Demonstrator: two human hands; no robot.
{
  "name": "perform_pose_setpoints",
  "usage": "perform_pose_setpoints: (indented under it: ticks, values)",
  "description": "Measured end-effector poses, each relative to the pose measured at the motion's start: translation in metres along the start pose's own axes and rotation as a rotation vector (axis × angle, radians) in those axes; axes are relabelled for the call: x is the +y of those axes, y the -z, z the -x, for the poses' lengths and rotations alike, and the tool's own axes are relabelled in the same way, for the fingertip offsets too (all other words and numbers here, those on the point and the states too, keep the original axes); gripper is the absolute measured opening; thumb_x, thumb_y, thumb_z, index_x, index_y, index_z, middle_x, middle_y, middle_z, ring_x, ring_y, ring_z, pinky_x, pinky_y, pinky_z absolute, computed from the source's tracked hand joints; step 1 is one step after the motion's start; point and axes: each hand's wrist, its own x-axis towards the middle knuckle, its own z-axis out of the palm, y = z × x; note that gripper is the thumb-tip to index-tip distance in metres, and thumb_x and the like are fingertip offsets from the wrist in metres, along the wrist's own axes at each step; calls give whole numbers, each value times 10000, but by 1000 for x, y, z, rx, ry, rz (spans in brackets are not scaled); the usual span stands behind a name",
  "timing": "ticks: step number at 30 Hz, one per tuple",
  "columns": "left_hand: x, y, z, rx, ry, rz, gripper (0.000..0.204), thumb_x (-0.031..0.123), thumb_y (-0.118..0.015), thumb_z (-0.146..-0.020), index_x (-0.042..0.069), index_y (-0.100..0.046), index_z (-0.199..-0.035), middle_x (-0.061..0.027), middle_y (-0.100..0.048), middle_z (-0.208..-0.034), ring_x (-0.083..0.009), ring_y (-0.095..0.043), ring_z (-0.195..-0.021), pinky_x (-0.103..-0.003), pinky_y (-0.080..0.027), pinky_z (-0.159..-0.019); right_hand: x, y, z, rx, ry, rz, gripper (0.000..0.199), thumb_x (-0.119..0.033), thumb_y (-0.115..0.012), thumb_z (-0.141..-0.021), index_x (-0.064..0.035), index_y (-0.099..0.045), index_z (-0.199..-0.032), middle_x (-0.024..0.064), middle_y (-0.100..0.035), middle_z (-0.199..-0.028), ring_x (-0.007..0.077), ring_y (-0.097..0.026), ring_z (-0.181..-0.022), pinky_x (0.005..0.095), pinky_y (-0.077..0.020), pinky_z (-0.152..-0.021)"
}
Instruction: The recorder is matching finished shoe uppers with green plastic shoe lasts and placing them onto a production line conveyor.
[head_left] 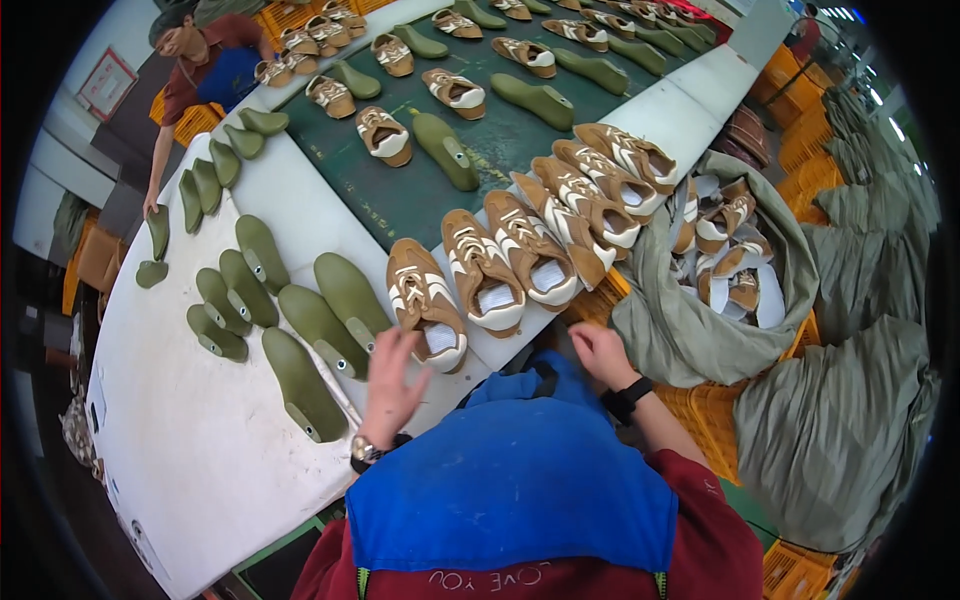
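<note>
My left hand [392,385] is over the table's near edge, fingers apart and holding nothing. It is beside the heel of the nearest brown-and-white sneaker [420,290]; whether the fingertips touch it, I cannot tell. Just left of the hand lie green shoe lasts [300,385], several of them in loose rows on the white tabletop [200,470]. My right hand [602,355] hangs low past the table edge, its fingers curled in with no object showing. Several more sneakers [527,245] stand side by side along the edge, heels towards me.
A green conveyor belt [350,185] carries sneakers and lasts. On the right, a grey cloth-lined basket [700,345] holds sneakers, with orange crates [700,420] below and behind. A co-worker [215,60] at the far left reaches to a last [157,230].
</note>
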Motion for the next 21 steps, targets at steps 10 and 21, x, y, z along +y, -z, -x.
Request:
perform_pose_setpoints:
  ticks: [10, 21]
  values:
    - [29, -76, -31, -300, -80, -316, 765, 248, -726, -668, 174, -362, -1337, -158, -393, -1286, -358, -385, -1127, -448, -413, -882, -34, -5, -61, -37, 191, 262, 295, -249, -602, -781, -65, -589, -1011, 105, -546, -1024, 297, -600, -815, 423, -493, -696]
    - [30, -85, -34, -192, 16, -195, 621, 222, -708, -687, 67, -461, -1235, -182, -468, -1215, -360, -431, -1117, -441, -377, -909, 0, 38, -64, -73, 519, -110, 259, -135, -592, -743, -93, -606, -998, 82, -564, -1010, 289, -592, -846, 378, -495, -720]
